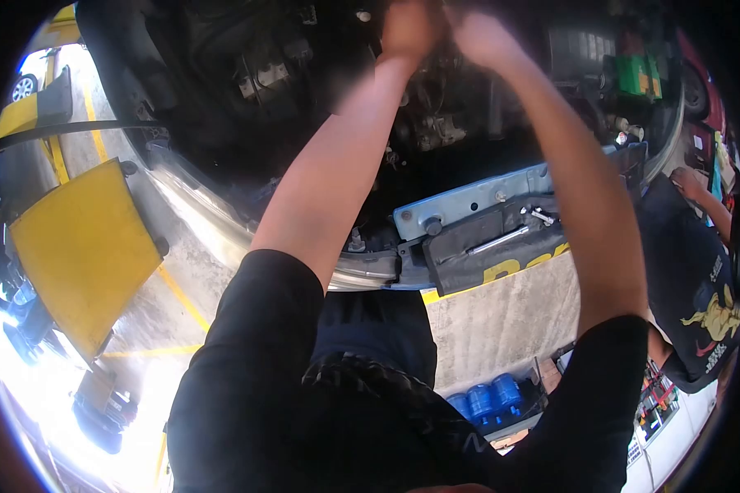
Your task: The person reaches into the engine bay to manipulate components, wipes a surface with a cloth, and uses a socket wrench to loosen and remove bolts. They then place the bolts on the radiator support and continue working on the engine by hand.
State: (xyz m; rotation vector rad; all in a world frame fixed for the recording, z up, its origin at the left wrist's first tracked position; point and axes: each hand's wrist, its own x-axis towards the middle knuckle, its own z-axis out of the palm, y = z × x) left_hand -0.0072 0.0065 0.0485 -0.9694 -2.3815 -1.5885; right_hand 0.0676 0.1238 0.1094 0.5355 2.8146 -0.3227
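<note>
Both my arms reach forward into a car's dark engine bay. My left hand and my right hand are close together at the top of the view, deep among the engine parts. Both are blurred; the fingers look curled, but I cannot tell what they grip. Nearer to me, a silver front crossmember spans the car's nose. A black mat with yellow lettering lies on it, carrying a long chrome wrench and a small chrome ratchet piece.
A green box sits at the bay's right side. A co-worker in a black printed shirt stands at the right, one hand on the car. At left is a yellow panel; blue water bottles stand on the concrete floor.
</note>
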